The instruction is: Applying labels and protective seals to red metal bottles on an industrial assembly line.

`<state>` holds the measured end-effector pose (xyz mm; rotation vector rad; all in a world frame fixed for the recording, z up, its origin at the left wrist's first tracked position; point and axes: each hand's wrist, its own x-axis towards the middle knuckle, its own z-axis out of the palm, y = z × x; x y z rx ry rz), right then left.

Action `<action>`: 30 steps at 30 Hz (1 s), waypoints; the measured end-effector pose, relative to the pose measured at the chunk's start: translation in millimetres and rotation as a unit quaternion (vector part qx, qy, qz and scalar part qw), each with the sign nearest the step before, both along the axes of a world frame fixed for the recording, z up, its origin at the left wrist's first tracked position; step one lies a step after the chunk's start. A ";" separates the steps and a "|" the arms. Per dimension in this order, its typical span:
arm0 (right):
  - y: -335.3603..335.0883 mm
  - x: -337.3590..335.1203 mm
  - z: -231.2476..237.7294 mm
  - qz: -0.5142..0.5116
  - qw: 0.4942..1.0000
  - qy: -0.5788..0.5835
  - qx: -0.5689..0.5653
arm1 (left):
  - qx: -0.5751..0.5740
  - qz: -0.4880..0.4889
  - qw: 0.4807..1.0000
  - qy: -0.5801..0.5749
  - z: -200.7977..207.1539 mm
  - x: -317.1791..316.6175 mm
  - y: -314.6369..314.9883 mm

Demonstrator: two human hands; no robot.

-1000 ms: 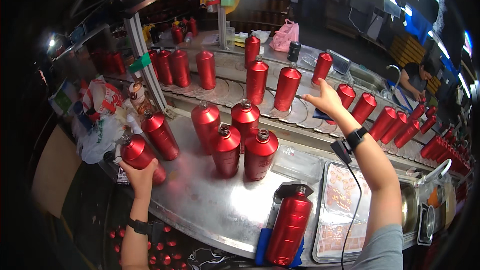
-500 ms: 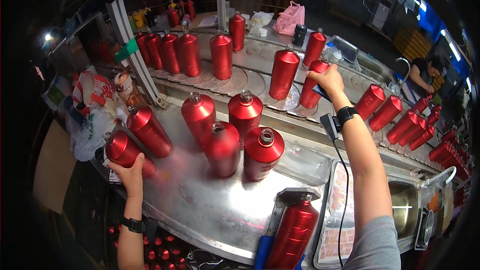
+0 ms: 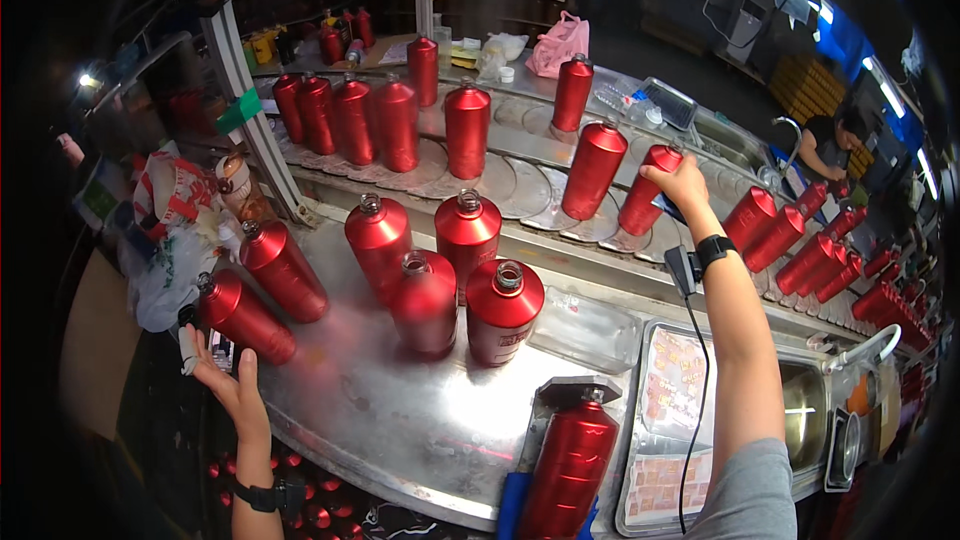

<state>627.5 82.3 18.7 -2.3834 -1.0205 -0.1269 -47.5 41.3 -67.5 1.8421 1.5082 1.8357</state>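
My left hand [image 3: 232,387], with white tape on a fingertip, is open with its fingers spread, just below a red metallic bottle [image 3: 245,318] near the steel table's left edge. A second red bottle [image 3: 284,272] leans beside it. On the conveyor at the back right, my right hand [image 3: 682,185] is closed round the upper part of a red bottle [image 3: 645,195]; a small blue item shows by its fingers. Mid-table stands a group of several open-necked red bottles [image 3: 505,315]. Another red bottle [image 3: 568,465] rests tilted in a dark holder with blue padding at the front.
A plate conveyor [image 3: 520,202] carrying several red bottles runs behind the steel table [image 3: 400,430]. A metal post [image 3: 255,110] stands at left near plastic bags [image 3: 170,270]. On the right lie a clear tray [image 3: 585,330], a label sheet tray [image 3: 670,420] and a sink. A person works far right.
My left hand has let go of the leaning red bottle and opened below it. The conveyor bottles have shifted rightward, my right hand moving along with the one it grips. The view has turned slightly.
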 end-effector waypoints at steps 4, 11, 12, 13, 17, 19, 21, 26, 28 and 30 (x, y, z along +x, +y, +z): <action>-13.0 9.0 0.3 -0.016 1.000 0.011 -0.008 | 0.026 -0.013 0.999 0.041 14.3 6.0 -17.4; -24.3 -18.9 -2.6 -0.052 0.975 -0.191 0.104 | 0.061 -0.051 0.994 0.073 33.7 26.5 -30.8; -19.5 -36.8 3.3 -0.039 0.965 -0.209 0.154 | 0.059 -0.050 0.994 0.076 35.1 27.4 -31.0; -13.0 -47.0 5.7 -0.025 0.952 -0.226 0.203 | 0.068 -0.059 0.992 0.089 36.6 27.8 -31.2; 15.1 -38.0 -2.9 -0.047 0.996 -0.077 0.018 | 0.060 -0.107 0.987 0.104 32.4 47.2 -35.2; 21.3 -17.0 -11.3 -0.058 0.998 -0.008 0.016 | 0.051 -0.114 0.986 0.110 28.8 53.5 -30.5; 16.7 -19.8 -12.4 -0.071 0.997 -0.003 0.034 | 0.033 -0.121 0.987 0.098 25.0 55.6 -35.2; 5.1 -8.3 -14.1 -0.082 0.995 -0.047 0.017 | 0.008 -0.124 0.988 0.087 15.4 54.6 -33.1; -2.1 2.0 -16.7 -0.085 0.995 -0.050 0.016 | -0.004 -0.129 0.989 0.076 12.8 58.4 -30.0; -8.0 9.7 -18.1 -0.081 0.995 -0.055 0.014 | -0.015 -0.152 0.986 0.073 11.7 64.7 -30.1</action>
